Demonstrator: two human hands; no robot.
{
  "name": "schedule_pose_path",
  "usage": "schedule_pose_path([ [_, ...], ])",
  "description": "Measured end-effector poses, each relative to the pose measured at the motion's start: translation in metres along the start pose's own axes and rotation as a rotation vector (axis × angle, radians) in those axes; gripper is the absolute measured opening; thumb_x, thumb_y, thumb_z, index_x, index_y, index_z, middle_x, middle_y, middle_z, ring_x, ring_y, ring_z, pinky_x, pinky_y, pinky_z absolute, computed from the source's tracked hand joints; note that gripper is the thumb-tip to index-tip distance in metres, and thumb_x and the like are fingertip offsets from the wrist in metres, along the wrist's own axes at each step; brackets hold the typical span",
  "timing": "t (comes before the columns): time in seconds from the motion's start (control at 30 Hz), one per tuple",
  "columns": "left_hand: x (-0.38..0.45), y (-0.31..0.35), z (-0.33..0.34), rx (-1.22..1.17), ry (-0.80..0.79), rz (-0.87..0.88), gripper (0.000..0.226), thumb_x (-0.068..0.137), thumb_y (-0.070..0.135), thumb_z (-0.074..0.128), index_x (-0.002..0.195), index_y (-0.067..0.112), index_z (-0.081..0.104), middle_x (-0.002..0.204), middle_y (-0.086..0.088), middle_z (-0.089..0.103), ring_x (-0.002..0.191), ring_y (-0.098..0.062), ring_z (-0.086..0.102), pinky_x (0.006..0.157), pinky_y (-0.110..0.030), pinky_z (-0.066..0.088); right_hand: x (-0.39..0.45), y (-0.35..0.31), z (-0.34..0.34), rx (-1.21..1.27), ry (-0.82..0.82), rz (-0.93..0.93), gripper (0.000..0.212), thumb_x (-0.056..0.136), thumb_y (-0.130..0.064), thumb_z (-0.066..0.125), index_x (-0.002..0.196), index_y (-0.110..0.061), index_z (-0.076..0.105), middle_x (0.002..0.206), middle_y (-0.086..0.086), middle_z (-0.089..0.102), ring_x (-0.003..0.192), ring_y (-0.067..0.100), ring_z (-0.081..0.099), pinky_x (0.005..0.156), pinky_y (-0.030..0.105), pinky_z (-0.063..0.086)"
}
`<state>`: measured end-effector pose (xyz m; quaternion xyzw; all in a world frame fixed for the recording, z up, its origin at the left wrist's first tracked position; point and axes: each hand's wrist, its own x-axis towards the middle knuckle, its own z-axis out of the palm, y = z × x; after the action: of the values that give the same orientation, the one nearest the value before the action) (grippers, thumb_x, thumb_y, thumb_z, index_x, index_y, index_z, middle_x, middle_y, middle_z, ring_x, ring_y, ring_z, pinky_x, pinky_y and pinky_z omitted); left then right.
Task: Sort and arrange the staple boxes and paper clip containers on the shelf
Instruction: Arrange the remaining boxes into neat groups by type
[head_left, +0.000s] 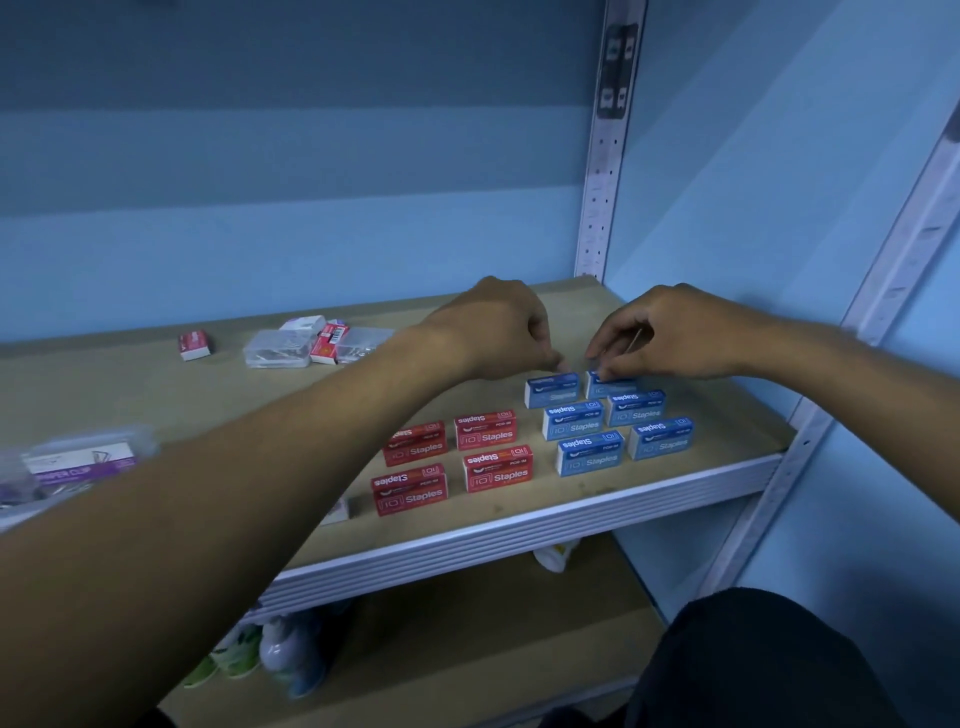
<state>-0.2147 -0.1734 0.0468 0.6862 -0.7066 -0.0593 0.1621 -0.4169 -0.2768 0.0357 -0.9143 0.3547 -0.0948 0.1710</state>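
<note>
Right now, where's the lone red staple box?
In the head view, the lone red staple box lies far left at the shelf's back, left of the clear clip containers.

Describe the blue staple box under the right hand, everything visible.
The small blue cardboard staple box lies flat at the back right of the blue group, in a two-wide grid on the wooden shelf board. White print shows on its front. The right hand pinches its top rear edge with its fingertips. The next blue box sits close in front.
</note>
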Motion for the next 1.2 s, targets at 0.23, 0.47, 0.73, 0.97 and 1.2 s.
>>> schedule_pose_path([
  [0.23,-0.042,-0.047,-0.045,-0.071,0.062,-0.128,0.020,0.082,0.045,0.073,0.087,0.025,0.073,0.093,0.014,0.070,0.078,0.001,0.061,0.062,-0.015,0.042,0.018,-0.041,0.004,0.055,0.143,-0.115,0.008,0.084,-0.043,0.075,0.090,-0.048,0.076,0.090,-0.027,0.073,0.087,-0.011,0.064,0.079,0.013,0.047],
  [0.47,-0.087,-0.100,-0.067,-0.006,0.100,-0.244,0.018,0.082,0.039,0.074,0.095,0.028,0.071,0.101,0.013,0.068,0.095,-0.007,0.062,0.077,-0.022,0.049,0.048,-0.100,0.040,0.150,0.142,-0.181,0.009,0.084,-0.048,0.073,0.092,-0.051,0.074,0.089,-0.034,0.070,0.085,-0.014,0.064,0.070,0.007,0.045],
  [0.73,-0.099,-0.155,-0.070,0.290,0.040,-0.266,0.042,0.081,0.038,0.075,0.119,0.025,0.062,0.122,0.001,0.062,0.113,-0.020,0.056,0.093,-0.035,0.048,0.091,-0.134,0.069,0.043,-0.003,-0.191,0.036,0.087,-0.047,0.071,0.122,-0.046,0.063,0.120,-0.015,0.061,0.097,0.003,0.057,0.083,0.026,0.046],
  [0.97,-0.088,-0.196,-0.062,0.353,-0.097,-0.290,0.051,0.086,0.041,0.068,0.131,0.020,0.055,0.131,-0.005,0.060,0.119,-0.024,0.055,0.100,-0.040,0.046,0.121,-0.146,0.085,-0.092,-0.050,-0.221,0.065,0.088,-0.049,0.068,0.147,-0.036,0.043,0.140,0.002,0.047,0.123,0.021,0.051,0.098,0.033,0.042],
  [1.2,-0.078,-0.220,-0.051,0.348,-0.124,-0.291,0.057,0.084,0.045,0.071,0.133,0.022,0.052,0.134,-0.004,0.059,0.121,-0.025,0.053,0.102,-0.040,0.044,0.142,-0.155,0.098,-0.079,-0.022,-0.222,0.065,0.085,-0.049,0.071,0.143,-0.035,0.047,0.137,0.002,0.050,0.128,0.021,0.050,0.096,0.033,0.042],
])
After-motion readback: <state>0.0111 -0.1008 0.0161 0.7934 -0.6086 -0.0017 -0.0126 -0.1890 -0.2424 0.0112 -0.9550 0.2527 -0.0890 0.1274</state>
